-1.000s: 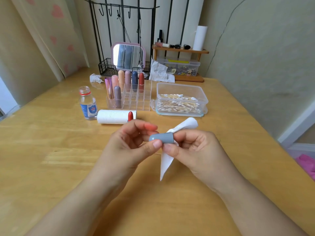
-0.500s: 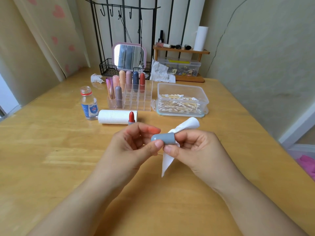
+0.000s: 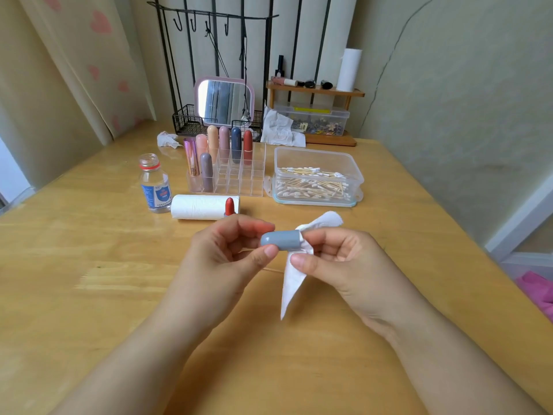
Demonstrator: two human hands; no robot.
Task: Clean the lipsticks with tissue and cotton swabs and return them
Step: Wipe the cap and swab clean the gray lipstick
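— Head view: where does the job stand?

— Midway, I'd judge. The left hand (image 3: pixel 227 250) pinches the grey cap (image 3: pixel 280 240); the right hand (image 3: pixel 338 259) has its grip closed on the tissue (image 3: pixel 291 283) at the cap's mouth, in front of the organizer (image 3: pixel 239 175).

— Left?

— The bare red lipstick (image 3: pixel 229 206) in front of that organizer needs capping and slotting back.

- In my left hand (image 3: pixel 227 256) the lipstick cap (image 3: pixel 280 240) is grey-blue; the tissue (image 3: pixel 294 277) in my right hand (image 3: pixel 344 262) is white
- Behind the cap, the open lipstick (image 3: pixel 229 206) is red; the tissue roll (image 3: pixel 200 207) white
- Left of the roll, the bottle (image 3: pixel 154 184) is clear, with a blue label and red neck ring
- The table (image 3: pixel 89 280) is honey-yellow wood
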